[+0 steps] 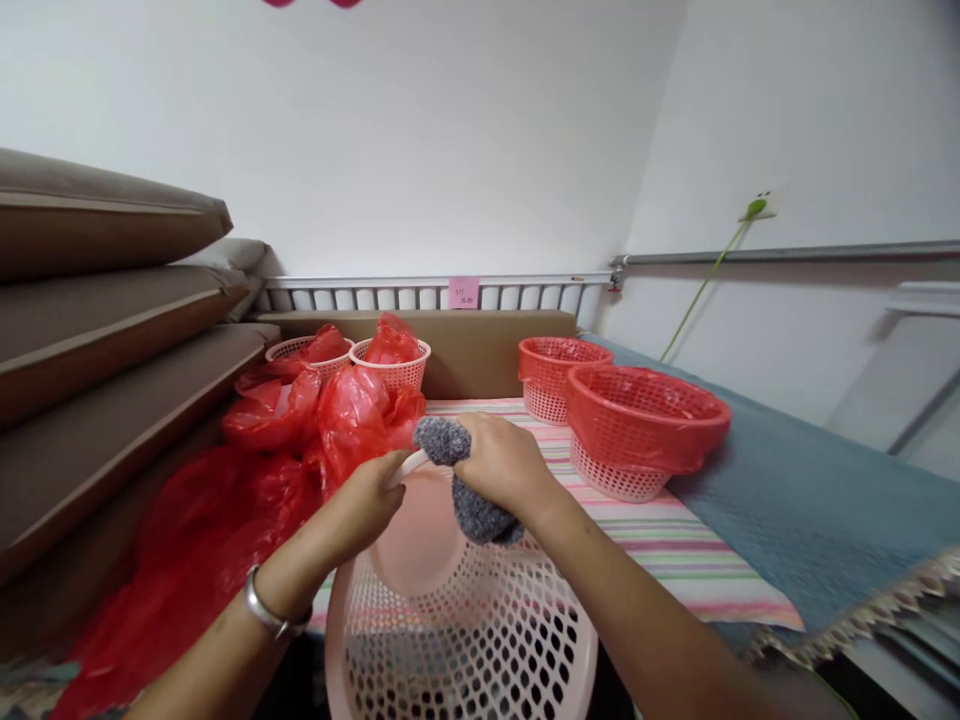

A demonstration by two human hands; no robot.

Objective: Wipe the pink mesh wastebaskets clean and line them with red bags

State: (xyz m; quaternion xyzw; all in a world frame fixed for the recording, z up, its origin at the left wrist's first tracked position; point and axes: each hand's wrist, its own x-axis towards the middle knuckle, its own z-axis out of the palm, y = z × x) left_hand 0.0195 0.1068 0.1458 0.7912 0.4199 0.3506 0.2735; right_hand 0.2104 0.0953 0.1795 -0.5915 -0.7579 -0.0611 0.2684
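A pink perforated basket (465, 630) is tilted in front of me, its opening toward me. My left hand (371, 505) is closed on the basket's rim at the far side. With my right hand (499, 465) I grip a grey fuzzy cloth (480, 515), part of which lies over the rim beside my left hand. The rest of the cloth hangs down by the basket's inside. A silver bangle circles the left wrist.
Red plastic bags (225, 510) lie at left, with two bag-filled baskets (391, 370) behind. Two red-lined baskets (645, 420) stand right on a striped cloth (690, 550). Stacked cushions (112, 370) rise at left; a railing (375, 297) runs along the wall.
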